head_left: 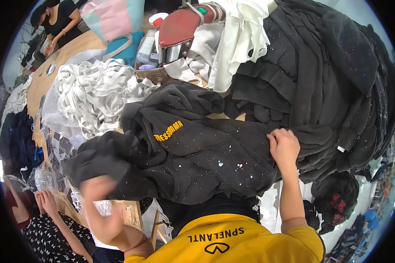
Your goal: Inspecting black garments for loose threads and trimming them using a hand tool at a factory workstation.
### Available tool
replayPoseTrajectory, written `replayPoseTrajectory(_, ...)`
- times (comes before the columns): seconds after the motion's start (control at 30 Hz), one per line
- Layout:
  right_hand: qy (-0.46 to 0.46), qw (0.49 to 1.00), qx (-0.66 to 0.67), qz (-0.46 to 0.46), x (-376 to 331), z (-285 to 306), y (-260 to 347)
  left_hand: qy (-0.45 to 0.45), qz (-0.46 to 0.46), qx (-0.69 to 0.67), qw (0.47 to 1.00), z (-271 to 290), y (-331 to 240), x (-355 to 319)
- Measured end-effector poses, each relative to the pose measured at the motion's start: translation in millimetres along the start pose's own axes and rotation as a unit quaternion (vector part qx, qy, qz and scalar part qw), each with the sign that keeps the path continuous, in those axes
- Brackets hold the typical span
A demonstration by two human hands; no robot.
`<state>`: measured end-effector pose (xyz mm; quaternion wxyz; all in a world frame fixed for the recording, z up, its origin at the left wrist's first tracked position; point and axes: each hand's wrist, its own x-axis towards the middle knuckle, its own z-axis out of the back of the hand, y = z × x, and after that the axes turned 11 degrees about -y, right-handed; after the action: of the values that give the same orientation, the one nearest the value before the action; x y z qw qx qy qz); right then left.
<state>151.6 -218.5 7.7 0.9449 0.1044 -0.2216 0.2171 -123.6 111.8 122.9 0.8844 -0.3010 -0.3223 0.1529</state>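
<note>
Handling of a dark speckled garment (206, 164), lying rumpled in front of the person, near side of the bench (71, 49). The right hand (285, 147) appears to pinch cloth at the garment's right, its grip narrow; the left hand (98, 190) is motion-blurred over a bunched part at the left, and whether its grip holds cloth cannot be told. Good handling, as judged here, would use the right hold as an anchor while the left draws folds outward, sparing the yellow lettering (169, 131). Beyond: tangled white strips (92, 94), a basket (157, 76) and white cloth (239, 44). The dark heap (303, 83) crowds the right side and, being similarly coloured, could tangle with the work
</note>
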Motion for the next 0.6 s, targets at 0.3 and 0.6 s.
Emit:
replayPoseTrajectory(0.3,0.092,0.984,-0.077,0.134,28.0,22.4,-17.7,0.112,-0.071,0.02,0.991,-34.3,-5.1,33.6)
replayPoseTrajectory(0.6,-0.186,0.944,0.251,0.105,64.0,69.7,104.3,-0.219,-0.12,-0.141,0.958,-76.6,-13.2,37.5)
